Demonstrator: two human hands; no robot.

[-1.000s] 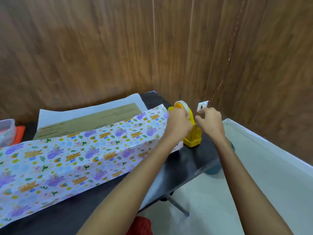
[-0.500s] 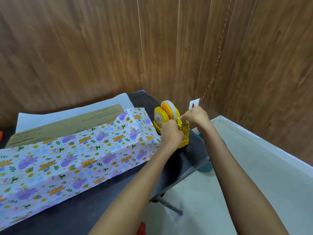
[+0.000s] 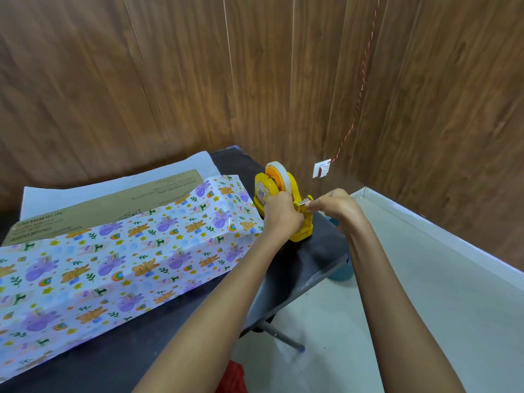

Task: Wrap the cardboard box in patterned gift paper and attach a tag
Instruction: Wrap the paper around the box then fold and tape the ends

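Note:
A long cardboard box [image 3: 107, 204] lies on the black table [image 3: 314, 251], draped in patterned gift paper [image 3: 119, 259] with purple and orange animals; only its far side shows brown. At the table's right end stands a yellow tape dispenser [image 3: 283, 199] with a white tape roll on top. My left hand [image 3: 279, 215] grips the dispenser's body. My right hand [image 3: 333, 202] pinches at the tape end by the dispenser's cutter. No tag is visible.
White paper [image 3: 113, 185] lies under the box at the back. Wooden wall panels rise close behind the table. A red twisted wire runs down to a small white wall socket [image 3: 321, 169]. A blue object [image 3: 341, 272] sits below the table's right edge on the pale floor.
My left hand slid from the top of the tape roll down onto the dispenser's body. My right hand moved to the cutter end. The view shifted.

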